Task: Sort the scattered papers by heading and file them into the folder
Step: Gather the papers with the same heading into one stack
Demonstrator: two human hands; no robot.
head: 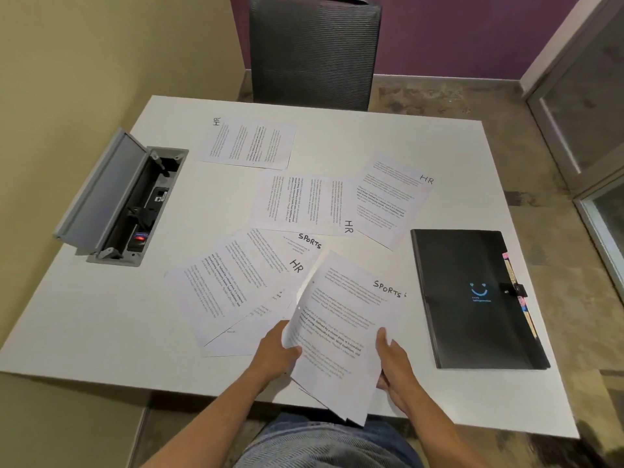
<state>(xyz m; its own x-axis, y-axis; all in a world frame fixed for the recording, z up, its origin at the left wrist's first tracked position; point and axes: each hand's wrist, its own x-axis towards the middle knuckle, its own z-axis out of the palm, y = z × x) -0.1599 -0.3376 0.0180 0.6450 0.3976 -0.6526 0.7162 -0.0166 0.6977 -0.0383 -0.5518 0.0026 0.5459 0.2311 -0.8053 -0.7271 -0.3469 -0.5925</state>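
Observation:
I hold a small stack of papers, its top sheet headed SPORTS (344, 329), lifted above the table's near edge. My left hand (278, 352) grips its left edge and my right hand (393, 363) grips its right edge. Loose sheets lie spread on the white table (101, 332): an HR sheet (248, 143) at the back, an HR sheet (304, 202) in the middle, an HR sheet (393, 197) to the right, and an HR sheet (229, 282) overlapping another SPORTS sheet (304, 243). A shut black folder (472, 298) lies at the right.
An open grey cable box (121, 197) with sockets is set into the table at the left, its lid raised. A dark office chair (314, 52) stands behind the far edge. More sheets (250, 329) lie partly hidden under the HR sheet near my left hand.

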